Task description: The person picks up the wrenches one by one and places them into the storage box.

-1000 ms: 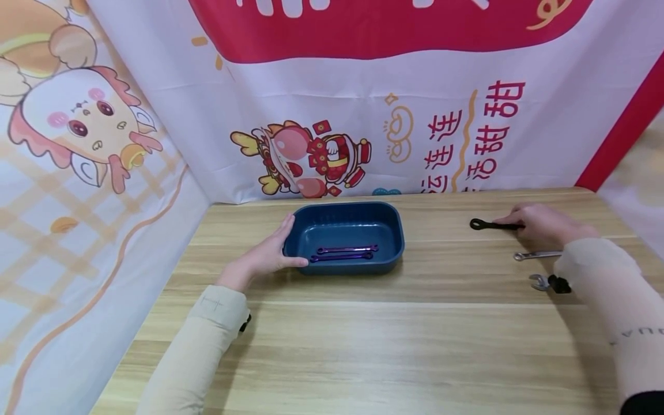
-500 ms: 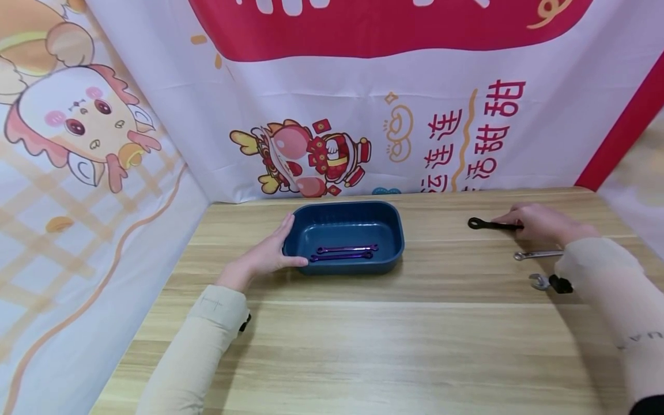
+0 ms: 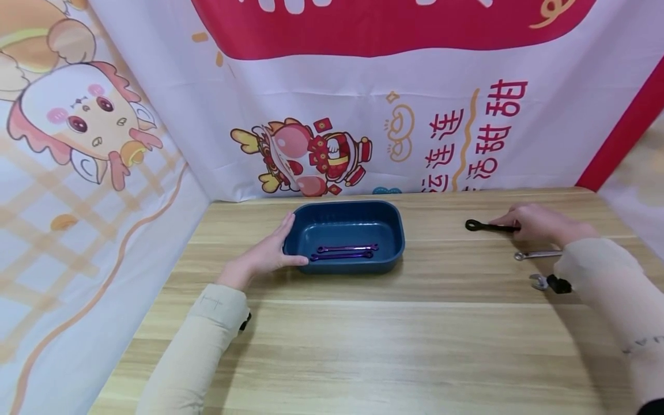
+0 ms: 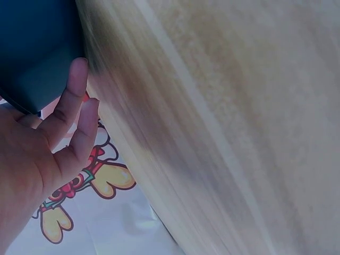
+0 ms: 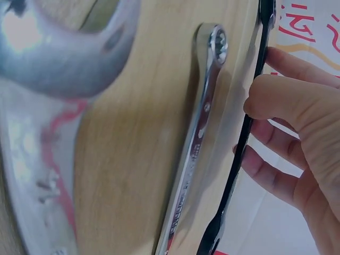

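My left hand [image 3: 264,256] grips the left end of a dark blue rectangular box [image 3: 396,253], thumb at the near rim, fingers along the side wall. In the left wrist view its fingertips lie against the blue wall. Two purple wrenches [image 3: 347,249] lie side by side in the box. On the right, my right hand [image 3: 539,223] pinches a black wrench [image 3: 478,225] by the shaft, its ring end pointing left. A silver combination wrench [image 5: 194,138] lies beside it, nearer me. Closest to the right wrist camera is a larger silver open-end wrench [image 5: 40,138], its tail hidden under the sleeve.
The wooden table [image 3: 363,346] meets a printed white and red cloth [image 3: 337,86] behind the box. Another printed cloth [image 3: 129,242] hangs along the left side. A black wrist camera [image 3: 559,283] shows beneath the right cuff.
The black wrench has shifted slightly left in my right hand's fingers. My left hand, the box and the purple wrenches have stayed in place.
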{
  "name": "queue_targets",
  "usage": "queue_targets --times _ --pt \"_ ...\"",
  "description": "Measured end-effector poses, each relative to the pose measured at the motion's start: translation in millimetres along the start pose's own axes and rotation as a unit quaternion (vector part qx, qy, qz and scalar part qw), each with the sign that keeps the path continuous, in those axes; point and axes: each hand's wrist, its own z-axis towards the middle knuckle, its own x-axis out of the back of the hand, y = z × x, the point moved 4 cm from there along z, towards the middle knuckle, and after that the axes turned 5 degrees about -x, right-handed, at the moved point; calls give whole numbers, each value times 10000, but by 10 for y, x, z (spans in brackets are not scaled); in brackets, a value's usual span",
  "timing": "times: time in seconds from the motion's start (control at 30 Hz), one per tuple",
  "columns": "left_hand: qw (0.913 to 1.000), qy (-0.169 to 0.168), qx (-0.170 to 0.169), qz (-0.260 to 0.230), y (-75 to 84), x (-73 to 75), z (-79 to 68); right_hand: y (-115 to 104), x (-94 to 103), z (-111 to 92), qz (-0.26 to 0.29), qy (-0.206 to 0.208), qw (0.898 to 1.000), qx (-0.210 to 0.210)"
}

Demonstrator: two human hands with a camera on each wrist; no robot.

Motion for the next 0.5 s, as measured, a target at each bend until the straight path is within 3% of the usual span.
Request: queue_targets --times 0.5 --pt "10000 -1 -27 63 17 -2 7 -111 72 -5 146 53 9997 168"
